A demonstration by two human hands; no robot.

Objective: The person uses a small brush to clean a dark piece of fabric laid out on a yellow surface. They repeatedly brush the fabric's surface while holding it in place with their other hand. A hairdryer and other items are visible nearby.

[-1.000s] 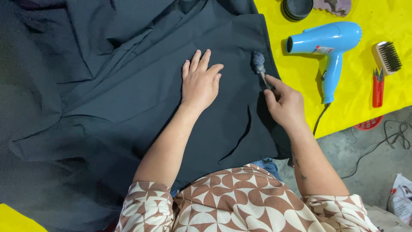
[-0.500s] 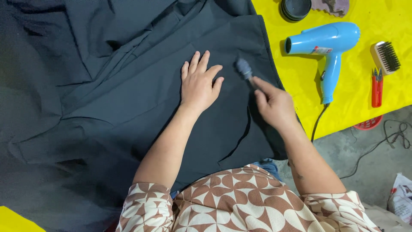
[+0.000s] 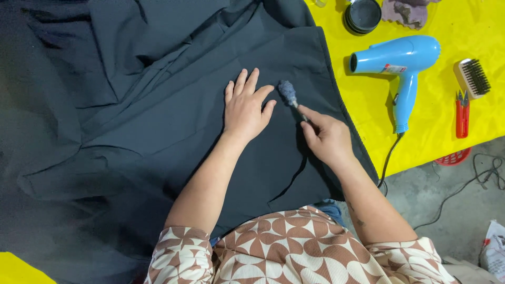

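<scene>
Brushing: right hand grips small brush, its head now shifted closer to left hand, spread flat, released, pressing dark cloth; stroke ongoing.

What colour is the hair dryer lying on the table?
Light blue. The hair dryer lies on the yellow table cover, clearest in the head view.

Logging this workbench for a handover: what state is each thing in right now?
Dark fabric: spread out, creased.
Left hand: flat on the fabric.
Right hand: gripping a small fuzzy-tipped brush, tip on the fabric.
Blue hair dryer: lying down, corded.
Round tin: open.
Red snips: shut.
</scene>
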